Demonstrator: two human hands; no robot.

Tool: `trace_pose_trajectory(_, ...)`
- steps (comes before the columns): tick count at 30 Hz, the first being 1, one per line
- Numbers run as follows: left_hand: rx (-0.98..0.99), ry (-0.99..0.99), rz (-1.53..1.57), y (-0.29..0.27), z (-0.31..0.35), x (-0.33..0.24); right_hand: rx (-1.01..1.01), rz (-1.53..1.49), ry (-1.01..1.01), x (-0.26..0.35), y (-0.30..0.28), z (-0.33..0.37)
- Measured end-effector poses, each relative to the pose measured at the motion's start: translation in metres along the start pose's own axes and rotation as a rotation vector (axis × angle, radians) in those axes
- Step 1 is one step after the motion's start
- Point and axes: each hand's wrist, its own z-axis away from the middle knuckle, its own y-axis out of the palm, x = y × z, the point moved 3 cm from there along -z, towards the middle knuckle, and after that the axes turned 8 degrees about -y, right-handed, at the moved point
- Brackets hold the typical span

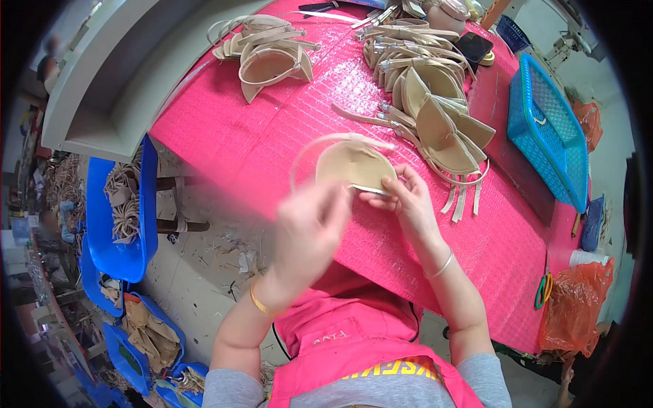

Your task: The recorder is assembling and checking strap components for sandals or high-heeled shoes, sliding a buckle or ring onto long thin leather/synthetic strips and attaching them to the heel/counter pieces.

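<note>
In front of me, a beige bra cup with a thin strap looping from its top is held just above the pink-covered table. My right hand pinches its lower right edge between thumb and fingers, where a pale border strip shows. Close by the cup's lower left side is my left hand, smeared by motion, so its fingers and any grip cannot be made out. A long row of similar bra pieces lies overlapped beyond my right hand. Another small bundle of bra pieces rests at the far left of the table.
A blue plastic basket stands at the table's right side, with a dark phone farther back. Scissors and an orange-red plastic bag are at the right edge. Blue bins with fabric pieces stand left below a grey-white shelf.
</note>
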Motion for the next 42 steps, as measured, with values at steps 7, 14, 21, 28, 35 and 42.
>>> trace_pose_trajectory(7,0.111,-0.388,0.23,0.032,0.023,0.067,0.046,-0.121,0.194,-0.017,0.008,0.038)
trace_pose_trajectory(14,0.142,-0.442,0.201,0.029,0.023,0.074,0.083,0.888,-0.656,0.004,0.031,0.048)
trace_pose_trajectory(21,0.129,-0.466,0.255,0.018,0.015,0.074,0.189,0.998,-0.706,-0.01,0.032,0.03)
trace_pose_trajectory(28,0.14,-0.29,0.043,0.016,0.011,0.079,0.184,0.891,-0.63,-0.01,0.04,0.008)
trace_pose_trajectory(35,0.099,-0.149,-0.021,0.018,0.01,0.083,0.266,0.885,-0.709,-0.009,0.035,0.001)
trace_pose_trajectory(42,0.059,-0.081,-0.084,0.021,0.01,0.083,0.299,1.089,-0.913,-0.003,0.044,0.01)
